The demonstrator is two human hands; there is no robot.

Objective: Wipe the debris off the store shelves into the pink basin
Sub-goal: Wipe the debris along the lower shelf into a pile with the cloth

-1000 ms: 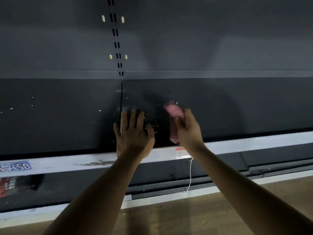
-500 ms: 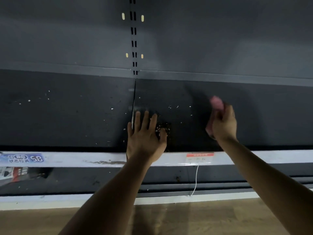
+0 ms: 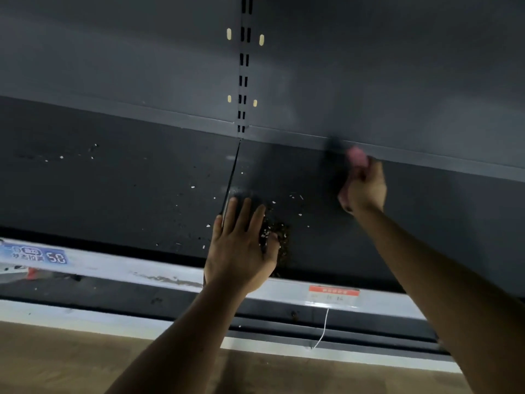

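Dark grey store shelving fills the view: a flat shelf (image 3: 113, 194) runs across the middle, backed by a grey back panel (image 3: 113, 52) with a slotted upright (image 3: 243, 81) rising from the shelf's rear edge. A thin seam (image 3: 231, 177) runs from the foot of that upright towards the front edge, dividing the shelf into two boards.

The left hand (image 3: 241, 251) lies palm down on the shelf near the front edge, fingers straight and slightly spread, holding nothing. Its little finger sits just across the seam and its thumb points right. Touching the thumb side of this hand is a heap of brown and white debris (image 3: 279, 234), gathered close to the front edge on the right-hand board. Loose white crumbs (image 3: 193, 187) are scattered over both boards, with a few more far off towards the left end.

The right hand (image 3: 366, 189) is further back on the right-hand board, well apart from the heap and near the rear edge. Its fingers are curled tight around a pink cloth (image 3: 357, 156), which pokes out above the fist; it is blurred, so its texture cannot be made out.

Along the shelf's front edge runs a pale price rail (image 3: 113, 268), carrying a blue label (image 3: 37, 254) at the left end and a red-and-white label (image 3: 333, 294) right of the left forearm. A white string (image 3: 322, 331) hangs below that second label. Beneath the shelving is a wooden floor (image 3: 56, 359).
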